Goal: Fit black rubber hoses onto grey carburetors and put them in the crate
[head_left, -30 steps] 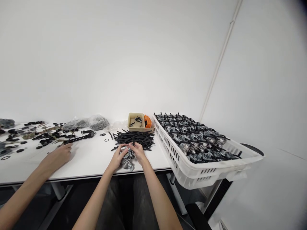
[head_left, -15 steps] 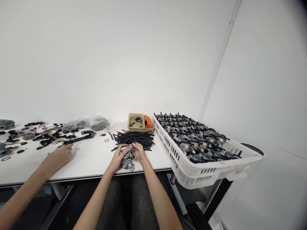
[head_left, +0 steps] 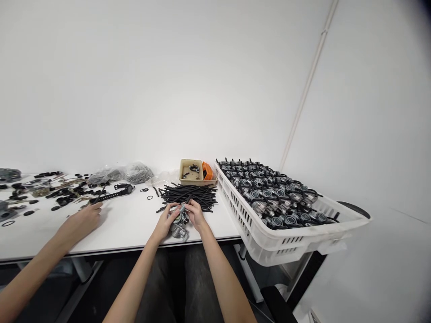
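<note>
Both my hands hold one small grey metal carburetor (head_left: 179, 224) just above the front edge of the white table (head_left: 128, 229). My left hand (head_left: 164, 220) wraps its left side with the fingers curled round it. My right hand (head_left: 195, 214) pinches its top right, where a short black tube sticks up. Just behind my hands lies a pile of short black rubber tubes (head_left: 190, 195).
A white slotted crate (head_left: 269, 237) full of carburetors stands to the right, overhanging the table. A small beige tray (head_left: 191, 172) with an orange part sits behind the tubes. At the left, another person's hand (head_left: 82, 220) rests near black rings, clear bags and a wristwatch (head_left: 116, 193).
My hands have turned the carburetor slightly and shifted a little; the other person's hand has stayed nearly still.
</note>
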`<state>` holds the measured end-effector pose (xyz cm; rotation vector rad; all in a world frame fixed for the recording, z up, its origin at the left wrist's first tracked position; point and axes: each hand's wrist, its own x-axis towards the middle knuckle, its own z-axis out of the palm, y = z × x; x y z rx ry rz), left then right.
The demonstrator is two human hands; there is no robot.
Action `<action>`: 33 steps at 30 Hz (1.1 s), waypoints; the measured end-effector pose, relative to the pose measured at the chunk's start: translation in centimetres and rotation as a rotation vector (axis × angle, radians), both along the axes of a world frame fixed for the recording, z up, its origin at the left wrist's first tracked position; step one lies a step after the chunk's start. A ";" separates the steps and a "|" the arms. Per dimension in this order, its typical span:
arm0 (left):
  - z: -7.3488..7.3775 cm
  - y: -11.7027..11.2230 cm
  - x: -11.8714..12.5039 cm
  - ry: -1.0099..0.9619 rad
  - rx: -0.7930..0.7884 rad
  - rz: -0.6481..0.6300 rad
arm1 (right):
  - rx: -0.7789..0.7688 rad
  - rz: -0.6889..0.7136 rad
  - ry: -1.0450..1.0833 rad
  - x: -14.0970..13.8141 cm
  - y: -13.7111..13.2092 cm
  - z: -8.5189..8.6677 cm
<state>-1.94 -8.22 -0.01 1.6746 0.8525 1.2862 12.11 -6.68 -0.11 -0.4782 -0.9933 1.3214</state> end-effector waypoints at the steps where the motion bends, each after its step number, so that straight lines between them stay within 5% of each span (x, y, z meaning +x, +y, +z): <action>1: 0.0 0.0 0.0 0.001 0.001 -0.003 | -0.007 -0.006 -0.008 0.0 0.0 0.0; 19: 0.2 -0.1 -0.1 0.007 -0.002 -0.006 | 0.010 -0.105 -0.181 -0.3 0.0 -0.1; 33: 0.2 -0.2 0.2 0.002 -0.031 0.001 | -0.065 -0.046 -0.027 -0.2 0.2 -0.1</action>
